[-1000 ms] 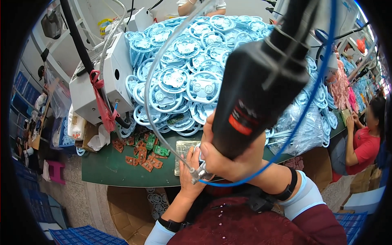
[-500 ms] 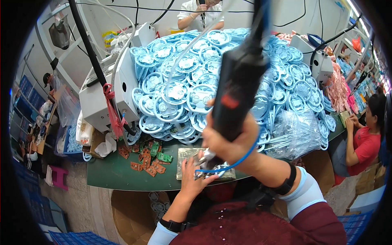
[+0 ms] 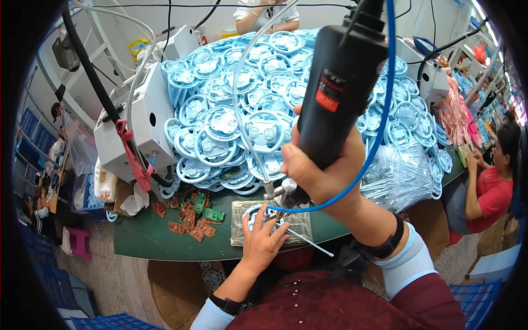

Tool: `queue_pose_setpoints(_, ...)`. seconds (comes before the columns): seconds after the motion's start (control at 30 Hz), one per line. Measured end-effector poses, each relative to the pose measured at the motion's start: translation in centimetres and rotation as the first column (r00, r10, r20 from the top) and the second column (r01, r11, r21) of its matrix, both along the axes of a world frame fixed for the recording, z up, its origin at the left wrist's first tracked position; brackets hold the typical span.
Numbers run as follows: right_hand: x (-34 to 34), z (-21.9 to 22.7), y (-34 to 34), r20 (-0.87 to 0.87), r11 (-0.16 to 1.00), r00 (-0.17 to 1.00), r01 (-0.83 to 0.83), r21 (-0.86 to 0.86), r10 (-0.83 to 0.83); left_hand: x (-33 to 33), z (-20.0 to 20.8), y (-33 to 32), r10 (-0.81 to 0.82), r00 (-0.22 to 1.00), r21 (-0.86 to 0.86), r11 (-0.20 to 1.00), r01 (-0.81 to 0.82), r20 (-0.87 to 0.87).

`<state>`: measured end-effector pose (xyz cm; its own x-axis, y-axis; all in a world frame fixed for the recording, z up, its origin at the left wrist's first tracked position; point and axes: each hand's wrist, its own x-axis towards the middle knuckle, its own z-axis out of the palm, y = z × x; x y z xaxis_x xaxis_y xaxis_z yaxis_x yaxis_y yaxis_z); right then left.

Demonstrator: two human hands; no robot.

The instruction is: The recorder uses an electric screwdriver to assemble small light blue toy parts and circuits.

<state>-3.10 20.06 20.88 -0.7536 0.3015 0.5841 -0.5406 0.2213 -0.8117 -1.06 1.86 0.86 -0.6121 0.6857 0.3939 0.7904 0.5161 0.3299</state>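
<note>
Head view, black tool (image 3: 344, 82) now higher, pale stick (image 3: 311, 243) newly visible

light-blue ring part (image 3: 251, 211): flat on tan block (image 3: 300, 216), partly covered | rod (image 3: 311, 243): thin, pale, juts lower right | driver (image 3: 342, 99): black, red label, tilted, nose down

Tool (image 3: 347, 88): black w/ red-orange label (image 3: 328, 99); hose (image 3: 385, 110) bright blue. Wheels (image 3: 264, 131) lt blue, worktop (image 3: 137, 239) dk green, pad (image 3: 301, 223) dull gold, boards (image 3: 190, 220) rust-brown (a couple green, btw). Person's top (image 3: 297, 302) dk maroon, sleeves (image 3: 410, 256) pale blue, straps (image 3: 394, 242) blk; plaid cloth (image 3: 478, 305) blue.
</note>
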Motion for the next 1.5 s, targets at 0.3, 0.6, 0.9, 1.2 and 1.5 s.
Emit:
queue_pose_setpoints(0.3,-0.2,-3.2,-0.7,0.064,0.996,0.998,0.02,-0.084,-0.015,-0.3,0.5,0.1,-0.018,1.0,-0.001,1.0,0.018,0.007)
queue_pose_setpoints(0.6,-0.4,-3.7,-0.4,-0.132,0.995,0.991,0.039,0.093,-0.027,-0.2,0.2,0.2,-0.039,0.999,-0.048,0.998,0.04,0.025)
queue_pose_setpoints(0.9,-1.3,0.0,2.6,-0.061,0.989,0.993,0.103,0.102,-0.097,0.0,2.4,-1.1,-0.033,0.999,-0.064,0.997,0.032,-0.02)
queue_pose_setpoints(1.2,-3.7,-2.7,4.7,-0.028,0.984,0.984,0.178,0.004,-0.177,-2.9,5.4,-3.3,0.181,0.922,-0.155,0.979,-0.135,0.342)
queue_pose_setpoints(1.5,-4.4,-4.3,7.1,0.014,0.981,0.982,0.188,-0.04,-0.187,0.7,4.5,-12.0,0.218,0.902,0.195,0.932,-0.307,0.374)
